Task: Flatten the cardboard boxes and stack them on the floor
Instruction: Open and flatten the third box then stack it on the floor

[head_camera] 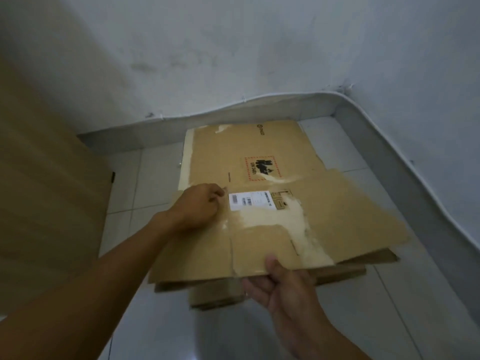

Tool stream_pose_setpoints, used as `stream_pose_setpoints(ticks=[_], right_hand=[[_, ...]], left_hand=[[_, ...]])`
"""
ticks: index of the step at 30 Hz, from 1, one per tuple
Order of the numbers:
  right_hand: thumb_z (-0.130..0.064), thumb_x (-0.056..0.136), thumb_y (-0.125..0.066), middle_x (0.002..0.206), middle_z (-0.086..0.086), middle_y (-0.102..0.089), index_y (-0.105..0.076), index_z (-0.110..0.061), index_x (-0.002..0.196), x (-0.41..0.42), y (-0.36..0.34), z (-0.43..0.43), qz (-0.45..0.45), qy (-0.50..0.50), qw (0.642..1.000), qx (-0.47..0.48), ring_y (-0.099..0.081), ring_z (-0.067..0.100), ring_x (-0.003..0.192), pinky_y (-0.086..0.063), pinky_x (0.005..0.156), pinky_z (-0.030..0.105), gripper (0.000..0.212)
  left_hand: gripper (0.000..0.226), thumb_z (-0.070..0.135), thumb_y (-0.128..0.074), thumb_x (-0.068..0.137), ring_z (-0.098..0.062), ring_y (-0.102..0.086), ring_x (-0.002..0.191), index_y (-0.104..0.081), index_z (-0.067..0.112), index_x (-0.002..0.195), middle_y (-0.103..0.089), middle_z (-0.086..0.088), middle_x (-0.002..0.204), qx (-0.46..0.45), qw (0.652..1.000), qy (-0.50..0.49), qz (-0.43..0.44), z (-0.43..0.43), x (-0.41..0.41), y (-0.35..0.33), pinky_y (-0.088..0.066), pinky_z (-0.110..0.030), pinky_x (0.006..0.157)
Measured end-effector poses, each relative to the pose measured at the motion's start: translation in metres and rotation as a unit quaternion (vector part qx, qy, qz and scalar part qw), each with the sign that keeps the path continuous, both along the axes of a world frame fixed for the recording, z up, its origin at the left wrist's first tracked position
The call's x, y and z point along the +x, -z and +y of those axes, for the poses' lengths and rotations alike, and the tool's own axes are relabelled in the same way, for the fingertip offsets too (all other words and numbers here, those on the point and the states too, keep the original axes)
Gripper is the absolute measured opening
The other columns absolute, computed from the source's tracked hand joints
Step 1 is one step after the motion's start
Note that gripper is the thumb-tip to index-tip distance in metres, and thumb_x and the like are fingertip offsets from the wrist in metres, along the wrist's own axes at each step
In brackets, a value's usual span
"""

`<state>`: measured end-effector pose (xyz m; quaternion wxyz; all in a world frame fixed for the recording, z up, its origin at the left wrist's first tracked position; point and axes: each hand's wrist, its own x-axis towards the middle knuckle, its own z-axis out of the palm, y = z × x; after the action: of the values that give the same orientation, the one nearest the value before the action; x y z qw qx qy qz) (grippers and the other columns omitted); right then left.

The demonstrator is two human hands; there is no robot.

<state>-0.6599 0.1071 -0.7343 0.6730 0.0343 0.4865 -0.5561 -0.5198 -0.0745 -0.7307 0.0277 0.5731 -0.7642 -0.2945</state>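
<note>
A flattened brown cardboard box (324,211) with a white shipping label and torn tape patches hovers low over the tiled floor. My left hand (200,206) grips its far left edge, fingers curled over the cardboard. My right hand (283,284) pinches its near edge, thumb on top and fingers underneath. Beneath and beyond it another flattened box (249,149) with a red-bordered UN 3481 mark lies flat on the floor. Folded flaps of the held box hang below its near edge.
White floor tiles (368,152) run to a grey skirting and pale walls that meet in a corner at the right. A tall brown wooden panel (46,178) stands at the left, close to my left arm.
</note>
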Motion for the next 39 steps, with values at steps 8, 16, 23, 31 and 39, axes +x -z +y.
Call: stream_pose_setpoints(ticks=[8, 16, 23, 31, 39], right_hand=[[-0.012, 0.097, -0.044, 0.109, 0.008, -0.065, -0.045, -0.025, 0.122, -0.012, 0.022, -0.015, 0.082, -0.019, 0.994, -0.070, -0.067, 0.030, 0.091, -0.060, 0.062, 0.036, 0.029], [-0.044, 0.096, -0.039, 0.085, 0.018, -0.068, -0.057, -0.004, 0.097, -0.047, 0.057, 0.005, 0.126, -0.311, 0.939, 0.079, -0.068, 0.028, 0.074, -0.056, 0.066, 0.036, 0.044], [-0.043, 0.085, -0.060, 0.063, 0.004, -0.068, -0.058, -0.011, 0.078, -0.068, 0.070, 0.025, 0.434, -0.418, 0.795, 0.068, -0.063, 0.019, 0.050, -0.034, 0.039, 0.018, 0.033], [-0.059, 0.069, -0.068, 0.149, 0.021, -0.033, -0.043, -0.027, 0.135, -0.118, 0.116, 0.014, 0.800, -0.425, 0.423, 0.003, -0.030, 0.045, 0.136, -0.025, 0.099, 0.070, 0.077], [-0.063, 0.089, -0.032, 0.158, 0.004, 0.020, 0.002, -0.042, 0.146, -0.127, 0.127, -0.009, 0.725, -0.520, 0.452, 0.007, 0.020, 0.036, 0.142, -0.003, 0.110, 0.068, 0.070]], left_hand=[[0.042, 0.040, -0.050, 0.094, -0.017, -0.049, 0.122, -0.054, 0.017, 0.129, -0.051, 0.000, 0.139, -0.014, 0.996, -0.015, 0.084, 0.045, -0.006, -0.005, -0.035, -0.025, 0.089], [0.097, 0.066, -0.071, 0.064, -0.022, -0.016, 0.144, -0.031, 0.028, 0.144, -0.018, -0.001, 0.158, -0.018, 0.998, 0.065, -0.011, 0.091, -0.004, 0.050, -0.015, -0.038, 0.115], [0.130, 0.084, -0.055, 0.055, -0.018, 0.033, 0.138, 0.019, 0.029, 0.146, 0.033, 0.000, 0.152, -0.049, 0.981, 0.163, -0.097, 0.126, -0.002, 0.100, 0.017, -0.045, 0.113], [0.102, 0.084, -0.032, 0.070, -0.021, 0.026, 0.142, 0.024, 0.038, 0.142, 0.030, -0.001, 0.153, -0.042, 0.968, 0.181, -0.170, 0.125, 0.012, 0.134, 0.006, -0.054, 0.114], [0.102, 0.083, -0.039, 0.070, -0.019, 0.027, 0.142, 0.021, 0.044, 0.142, 0.029, 0.003, 0.154, -0.031, 0.974, 0.159, -0.157, 0.126, 0.021, 0.143, 0.006, -0.056, 0.113]])
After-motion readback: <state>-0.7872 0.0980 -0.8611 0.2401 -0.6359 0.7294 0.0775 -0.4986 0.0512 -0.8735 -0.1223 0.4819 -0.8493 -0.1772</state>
